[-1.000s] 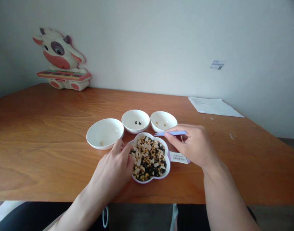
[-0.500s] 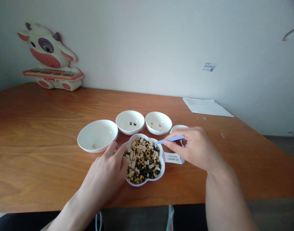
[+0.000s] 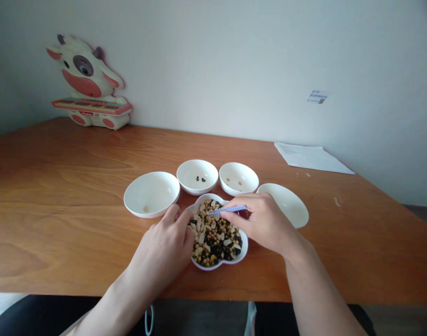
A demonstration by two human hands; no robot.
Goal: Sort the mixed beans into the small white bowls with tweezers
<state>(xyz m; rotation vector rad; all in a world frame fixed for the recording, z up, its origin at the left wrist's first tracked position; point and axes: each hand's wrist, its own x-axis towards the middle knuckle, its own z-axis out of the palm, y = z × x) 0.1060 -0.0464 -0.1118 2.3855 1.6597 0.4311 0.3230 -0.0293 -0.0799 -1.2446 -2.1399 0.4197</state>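
Note:
My left hand pinches the left rim of a white, scalloped dish full of mixed peanuts, black beans and small yellow beans. Between the fingers of my right hand are slim lavender tweezers. Their tips reach down to the peanuts in the upper part of the dish; whether they grip one is too small to tell. My right hand covers the dish's upper right edge and its handle.
Behind the dish stand a large white bowl with one pale piece, a bowl with a few black beans, a bowl with yellowish bits, and a right-hand bowl. A cow toy keyboard and papers lie farther back.
My right hand and the tweezers have moved left over the dish, uncovering the right-hand bowl and hiding the handle. My left hand stays on the rim. The view has shifted slightly left.

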